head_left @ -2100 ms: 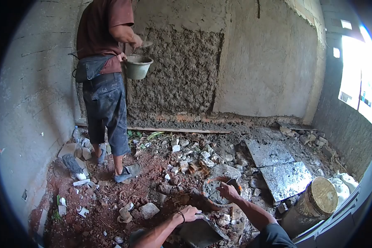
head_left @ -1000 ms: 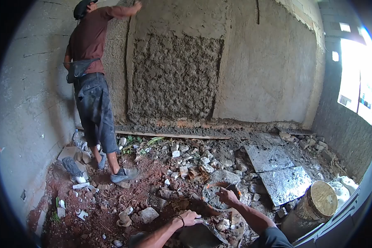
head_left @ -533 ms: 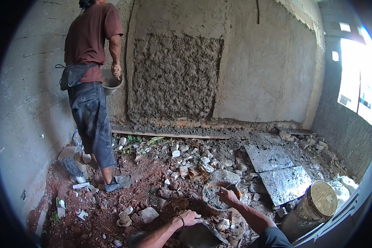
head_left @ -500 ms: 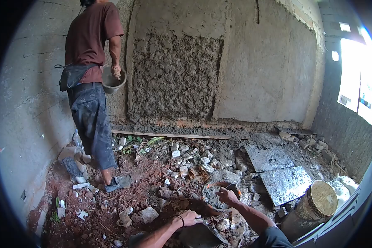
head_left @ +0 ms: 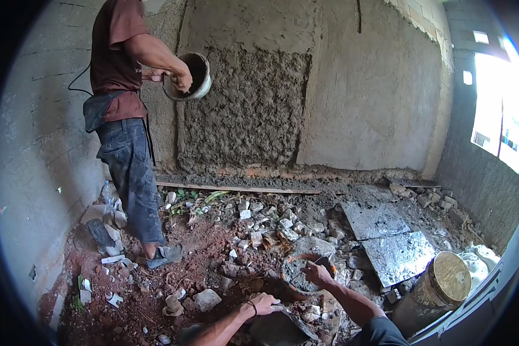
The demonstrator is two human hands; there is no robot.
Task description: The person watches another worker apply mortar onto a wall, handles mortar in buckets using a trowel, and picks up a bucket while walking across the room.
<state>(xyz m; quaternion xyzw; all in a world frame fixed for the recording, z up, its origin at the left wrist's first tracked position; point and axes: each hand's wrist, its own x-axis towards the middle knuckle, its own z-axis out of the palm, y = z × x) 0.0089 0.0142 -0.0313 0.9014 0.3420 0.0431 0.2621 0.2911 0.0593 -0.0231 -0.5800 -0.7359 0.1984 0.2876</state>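
My left hand, with a dark band at the wrist, is closed at the edge of a dark flat board low in the view. Ahead and to the right, my right hand is closed over a round bucket of wet grey mortar. A thin shaft seems to run from its fingers toward the mortar; the rest of that tool is hidden. On the left, a co-worker in a maroon shirt holds a tilted bucket up near the wall, one hand inside it.
Rubble and stones cover the reddish dirt floor. Two mortar-smeared flat sheets lie to the right, beside a tall dirty bucket. Rough wet mortar coats part of the back wall. A long wooden strip lies along its foot.
The co-worker has turned toward the wall and raised the bucket up and to the right, reaching a hand into it. Both my hands have stayed in place.
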